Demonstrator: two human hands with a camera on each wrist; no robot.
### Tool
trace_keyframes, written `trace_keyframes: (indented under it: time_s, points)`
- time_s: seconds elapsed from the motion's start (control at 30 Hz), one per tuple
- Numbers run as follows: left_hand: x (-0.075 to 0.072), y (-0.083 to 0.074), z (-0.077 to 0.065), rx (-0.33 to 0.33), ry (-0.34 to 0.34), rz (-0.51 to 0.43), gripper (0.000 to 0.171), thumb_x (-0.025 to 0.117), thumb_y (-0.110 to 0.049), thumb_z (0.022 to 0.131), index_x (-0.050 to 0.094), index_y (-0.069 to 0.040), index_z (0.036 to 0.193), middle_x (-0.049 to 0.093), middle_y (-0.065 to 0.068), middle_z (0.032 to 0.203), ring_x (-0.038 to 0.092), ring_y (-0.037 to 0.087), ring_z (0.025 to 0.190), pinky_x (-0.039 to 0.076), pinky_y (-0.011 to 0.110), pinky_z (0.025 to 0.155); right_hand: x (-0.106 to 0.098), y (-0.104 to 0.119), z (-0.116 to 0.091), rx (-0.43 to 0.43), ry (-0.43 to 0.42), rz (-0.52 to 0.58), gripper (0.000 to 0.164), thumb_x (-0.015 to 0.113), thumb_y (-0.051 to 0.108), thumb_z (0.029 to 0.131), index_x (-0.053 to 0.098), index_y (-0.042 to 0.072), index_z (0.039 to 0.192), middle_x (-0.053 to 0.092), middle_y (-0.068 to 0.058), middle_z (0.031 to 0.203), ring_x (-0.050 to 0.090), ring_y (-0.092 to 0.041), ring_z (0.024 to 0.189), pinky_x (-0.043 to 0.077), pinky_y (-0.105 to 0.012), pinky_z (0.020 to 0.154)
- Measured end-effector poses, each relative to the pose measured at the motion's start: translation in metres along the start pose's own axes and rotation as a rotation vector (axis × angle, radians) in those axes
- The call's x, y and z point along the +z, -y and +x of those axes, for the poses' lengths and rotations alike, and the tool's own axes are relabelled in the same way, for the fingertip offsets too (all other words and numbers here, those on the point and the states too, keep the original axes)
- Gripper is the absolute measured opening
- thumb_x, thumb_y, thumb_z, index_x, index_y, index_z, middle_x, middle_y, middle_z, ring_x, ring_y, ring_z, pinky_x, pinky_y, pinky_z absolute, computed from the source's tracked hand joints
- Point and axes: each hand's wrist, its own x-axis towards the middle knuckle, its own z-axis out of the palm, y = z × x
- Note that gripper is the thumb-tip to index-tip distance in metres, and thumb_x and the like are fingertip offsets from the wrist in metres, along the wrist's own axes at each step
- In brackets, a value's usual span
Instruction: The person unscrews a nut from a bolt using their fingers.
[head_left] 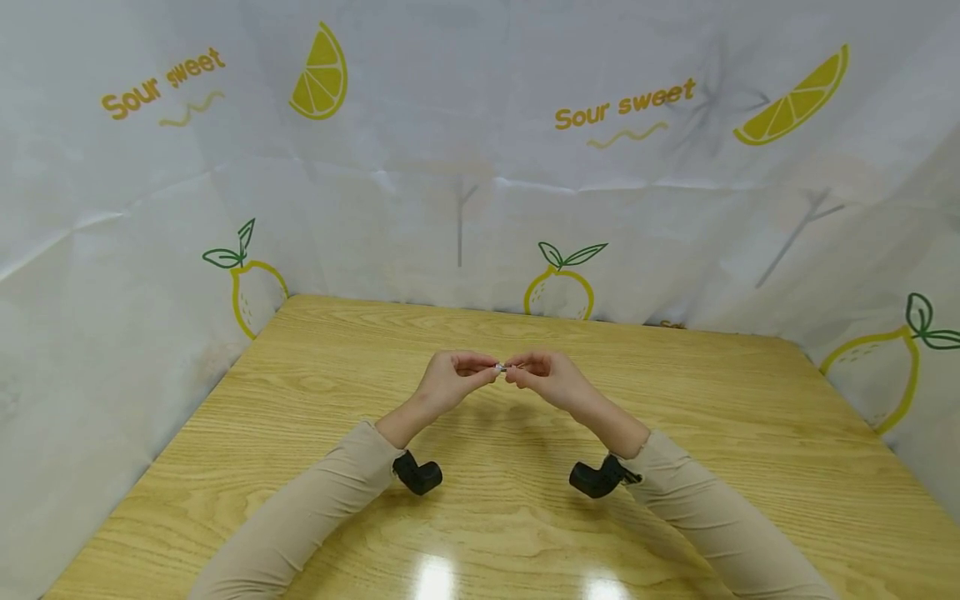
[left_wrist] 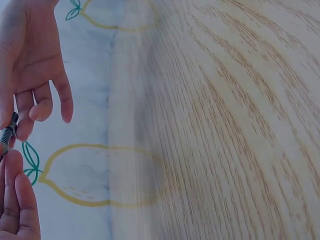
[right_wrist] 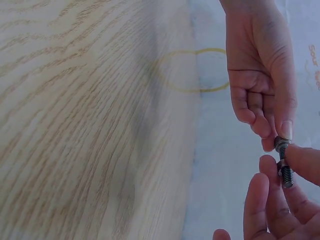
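A small metal bolt (right_wrist: 285, 172) with a threaded shank spans the short gap between both hands, above the table. My left hand (head_left: 448, 382) pinches its head end between thumb and fingertips. A ring-shaped piece, like a nut (right_wrist: 282, 164), sits partway along the thread, and my right hand (head_left: 553, 380) pinches there with thumb and fingers. The bolt's free end shows past the right thumb in the right wrist view. In the left wrist view the bolt (left_wrist: 8, 134) lies at the left edge, partly covered by fingers.
Both hands are over a wood-grain table (head_left: 480, 533). Behind and beside it hangs a white cloth (head_left: 420, 100) printed with lemons and lettering. Black wrist mounts (head_left: 596, 477) hang beneath both sleeves.
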Motion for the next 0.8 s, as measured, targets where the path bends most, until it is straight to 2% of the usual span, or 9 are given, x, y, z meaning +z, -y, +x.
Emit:
trace_keyframes:
  time_s: [0.17, 0.3, 0.43, 0.63, 0.8]
  points:
    - [0.0002, 0.0011, 0.0006, 0.007, 0.006, -0.003, 0.028, 0.065, -0.021, 0.088, 0.068, -0.003, 0.11, 0.07, 0.016, 0.105, 0.065, 0.034, 0.098, 0.055, 0.033, 0.082, 0.0004, -0.001, 0.0003, -0.034, -0.013, 0.022, 0.034, 0.061, 0.021, 0.091, 0.056, 0.002, 0.119, 0.062, -0.02, 0.116, 0.061, -0.027, 0.104, 0.049, -0.048, 0.092]
    - [0.0001, 0.0014, -0.0002, 0.013, 0.006, -0.004, 0.029, 0.065, -0.021, 0.089, 0.068, -0.002, 0.111, 0.069, 0.017, 0.107, 0.066, 0.03, 0.096, 0.055, 0.032, 0.081, -0.0003, -0.0017, 0.0011, -0.013, 0.005, 0.006, 0.037, 0.055, 0.027, 0.095, 0.056, 0.002, 0.122, 0.064, -0.02, 0.115, 0.06, -0.03, 0.105, 0.045, -0.052, 0.096]
    - [-0.0001, 0.0015, -0.0001, 0.017, 0.003, 0.0, 0.027, 0.065, -0.02, 0.089, 0.068, -0.003, 0.11, 0.07, 0.016, 0.106, 0.066, 0.028, 0.095, 0.055, 0.032, 0.081, -0.0001, -0.0018, 0.0015, 0.002, 0.005, -0.01, 0.036, 0.052, 0.028, 0.097, 0.06, 0.001, 0.119, 0.066, -0.017, 0.112, 0.06, -0.031, 0.105, 0.044, -0.052, 0.097]
    - [0.0001, 0.0029, 0.0, 0.01, 0.002, -0.019, 0.024, 0.065, -0.018, 0.089, 0.069, -0.004, 0.108, 0.071, 0.015, 0.102, 0.065, 0.035, 0.097, 0.055, 0.035, 0.082, 0.0022, -0.0019, 0.001, -0.045, -0.022, 0.017, 0.032, 0.062, 0.02, 0.091, 0.057, 0.001, 0.117, 0.061, -0.018, 0.116, 0.059, -0.029, 0.105, 0.051, -0.041, 0.089]
    - [0.0009, 0.0046, 0.0005, 0.0, 0.008, -0.025, 0.024, 0.065, -0.017, 0.089, 0.069, -0.004, 0.109, 0.07, 0.016, 0.104, 0.065, 0.034, 0.097, 0.055, 0.038, 0.084, 0.0024, -0.003, 0.0013, -0.026, -0.003, 0.011, 0.038, 0.055, 0.027, 0.095, 0.056, 0.0, 0.121, 0.063, -0.02, 0.113, 0.058, -0.034, 0.105, 0.047, -0.048, 0.093]
